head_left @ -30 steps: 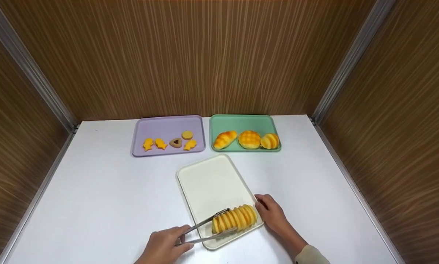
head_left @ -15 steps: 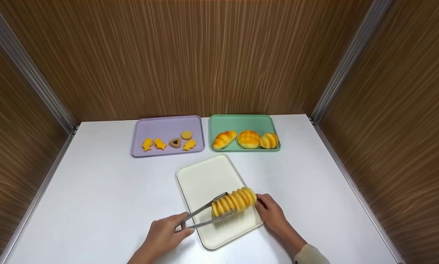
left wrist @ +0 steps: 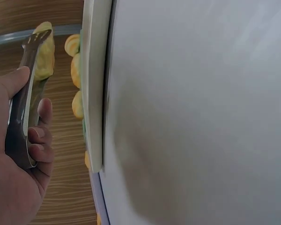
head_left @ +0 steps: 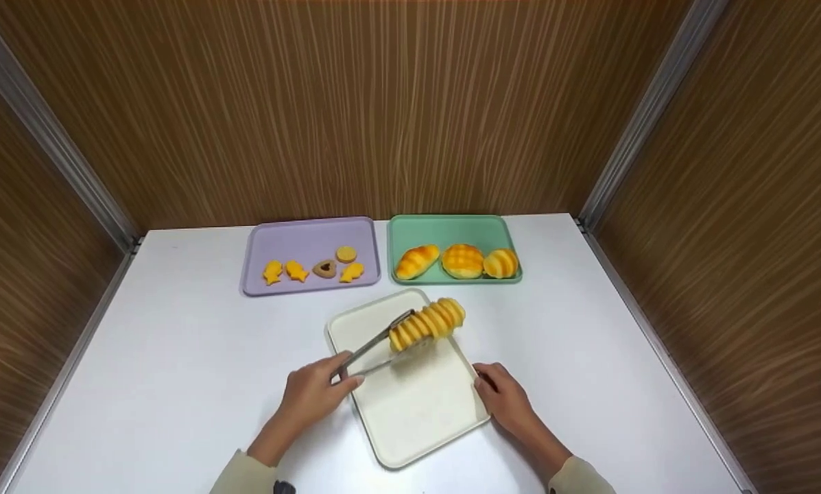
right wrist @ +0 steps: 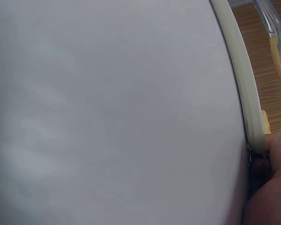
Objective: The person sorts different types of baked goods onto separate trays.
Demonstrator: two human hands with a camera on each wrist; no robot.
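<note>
My left hand (head_left: 317,391) grips a pair of metal tongs (head_left: 369,346), its thumb on one arm and fingers curled round the other, as the left wrist view (left wrist: 21,108) also shows. Between the tongs' ends a long ridged bread roll (head_left: 427,324) is held above the far part of the cream tray (head_left: 417,405). In the left wrist view the roll (left wrist: 45,56) hangs apart from the tray's edge (left wrist: 96,84). My right hand (head_left: 506,398) holds the tray's right rim near its front corner. In the right wrist view the fingers curl at that rim (right wrist: 246,84), partly hidden.
Behind the cream tray stands a green tray (head_left: 451,230) with a croissant-shaped bread (head_left: 417,261), a round scored bun (head_left: 463,261) and a striped roll (head_left: 501,263). Left of it, a lilac tray (head_left: 300,240) carries several small cookies, one heart-marked (head_left: 325,268). Wood-grain panels (head_left: 355,116) enclose the white table (head_left: 177,357).
The left hand has lifted the bread roll with the tongs off the cream tray's near end and carried it away from the body toward the far end. The right hand stays at the rim.
</note>
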